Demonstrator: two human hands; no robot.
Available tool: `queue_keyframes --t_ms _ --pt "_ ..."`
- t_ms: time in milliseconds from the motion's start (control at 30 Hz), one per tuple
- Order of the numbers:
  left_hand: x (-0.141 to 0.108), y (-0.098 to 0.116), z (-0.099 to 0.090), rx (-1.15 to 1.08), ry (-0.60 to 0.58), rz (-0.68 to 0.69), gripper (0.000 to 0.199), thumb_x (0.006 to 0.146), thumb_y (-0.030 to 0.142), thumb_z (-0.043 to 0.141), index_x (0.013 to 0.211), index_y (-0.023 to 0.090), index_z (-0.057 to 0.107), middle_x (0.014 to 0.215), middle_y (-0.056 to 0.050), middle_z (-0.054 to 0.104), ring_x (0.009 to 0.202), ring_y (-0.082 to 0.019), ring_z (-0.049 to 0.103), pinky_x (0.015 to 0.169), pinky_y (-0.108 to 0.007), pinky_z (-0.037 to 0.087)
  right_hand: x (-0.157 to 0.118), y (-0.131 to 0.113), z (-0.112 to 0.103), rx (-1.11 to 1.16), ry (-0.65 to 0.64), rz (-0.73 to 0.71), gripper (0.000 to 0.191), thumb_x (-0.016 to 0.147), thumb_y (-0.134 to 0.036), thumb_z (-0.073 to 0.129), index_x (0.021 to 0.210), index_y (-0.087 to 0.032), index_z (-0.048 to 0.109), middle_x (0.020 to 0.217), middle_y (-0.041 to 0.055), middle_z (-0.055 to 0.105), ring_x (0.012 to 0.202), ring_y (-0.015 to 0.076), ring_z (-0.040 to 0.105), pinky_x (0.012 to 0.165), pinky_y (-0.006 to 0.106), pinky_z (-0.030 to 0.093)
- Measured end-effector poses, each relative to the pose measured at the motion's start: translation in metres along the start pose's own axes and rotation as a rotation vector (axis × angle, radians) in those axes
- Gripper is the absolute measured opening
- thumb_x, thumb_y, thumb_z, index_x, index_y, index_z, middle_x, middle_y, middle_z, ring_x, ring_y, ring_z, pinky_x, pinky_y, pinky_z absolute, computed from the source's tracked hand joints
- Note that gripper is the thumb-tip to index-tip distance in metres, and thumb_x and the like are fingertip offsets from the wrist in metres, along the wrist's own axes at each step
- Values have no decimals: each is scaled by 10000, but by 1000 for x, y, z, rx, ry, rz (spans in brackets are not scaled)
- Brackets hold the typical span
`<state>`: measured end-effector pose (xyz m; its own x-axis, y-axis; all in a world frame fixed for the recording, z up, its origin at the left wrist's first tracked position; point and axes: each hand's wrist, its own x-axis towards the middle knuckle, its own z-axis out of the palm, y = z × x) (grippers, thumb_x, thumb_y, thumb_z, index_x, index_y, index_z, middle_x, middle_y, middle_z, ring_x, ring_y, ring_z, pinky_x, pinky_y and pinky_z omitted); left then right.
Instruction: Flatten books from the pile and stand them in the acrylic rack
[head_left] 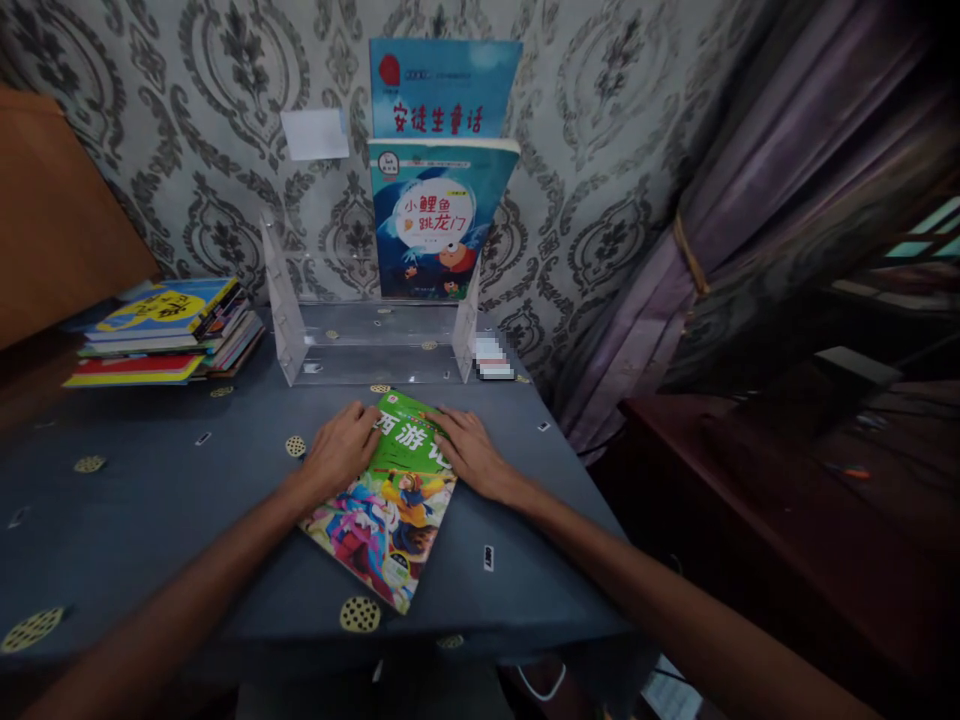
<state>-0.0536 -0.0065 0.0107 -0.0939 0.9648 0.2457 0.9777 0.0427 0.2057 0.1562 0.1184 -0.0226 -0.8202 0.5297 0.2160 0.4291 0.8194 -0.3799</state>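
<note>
As we recorded it, one green book [420,490] lay on the table [547,510], before the clear rack [286,320] | left hand [341,450]: grasped its left edge | right hand [476,455]: grasped its right edge | rack: held two blue books [431,215].

A table [195,560] wears a blue-grey cloth [555,560] printed with dotted yellow patches. The green-topped 西游记 storybook [409,535] lies slanted between the fingers [366,425] of both hands. Beyond them stands a clear acrylic bookstand [287,315]; farther left, stacked books [154,340]; beyond the right fingers, a blurred white item [493,358].
</note>
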Motion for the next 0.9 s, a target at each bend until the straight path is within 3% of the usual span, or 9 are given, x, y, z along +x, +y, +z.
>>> queue_keyframes --t_ms 233,333,400,567,767,900 --pt "-8 -5 -11 136 -54 -143 212 995 318 428 928 221 604 825 -49 679 766 -218 645 668 -302 435 43 21 1 229 -51 -305 414 1014 -248 379 1374 -205 579 1365 125 625 1304 237 523 1106 511 413" --pt "-2 -11 -5 145 60 -52 206 975 304 456 861 214 601 894 -72 654 882 -237 617 745 -332 479 54 21 1 280 -70 -372 411 1015 -232 377 1367 -208 586 1340 124 633 1276 228 538 1098 495 427" --pt "1 -17 1 35 131 38 173 972 274 451 951 206 609 980 -78 647 957 -238 599 833 -367 505 58 21 1 305 -78 -405 408 1020 -236 373 1364 -214 590 1330 122 637 1268 223 547 1096 481 436" --pt "5 -27 7 -219 112 60 207 990 258 434 1108 201 594 1022 -69 651 989 -222 612 891 -376 521 58 24 4 312 -58 -395 435 1037 -289 337 1409 -202 545 1358 125 628 1307 229 540 1142 500 412" --pt "6 -28 5 -210 74 45 179 999 241 444 1092 196 589 1014 -69 636 985 -223 589 897 -376 506 57 28 12 238 -71 -333 470 1041 -353 321 1462 -237 495 1460 105 567 1389 247 489 1206 553 327" --pt "6 -31 6 -180 79 61 185 1003 239 434 1091 186 588 1034 -79 629 996 -232 574 903 -389 491 52 29 14 208 -5 -272 489 1033 -385 320 1453 -228 514 1443 117 580 1373 266 505 1171 549 391"
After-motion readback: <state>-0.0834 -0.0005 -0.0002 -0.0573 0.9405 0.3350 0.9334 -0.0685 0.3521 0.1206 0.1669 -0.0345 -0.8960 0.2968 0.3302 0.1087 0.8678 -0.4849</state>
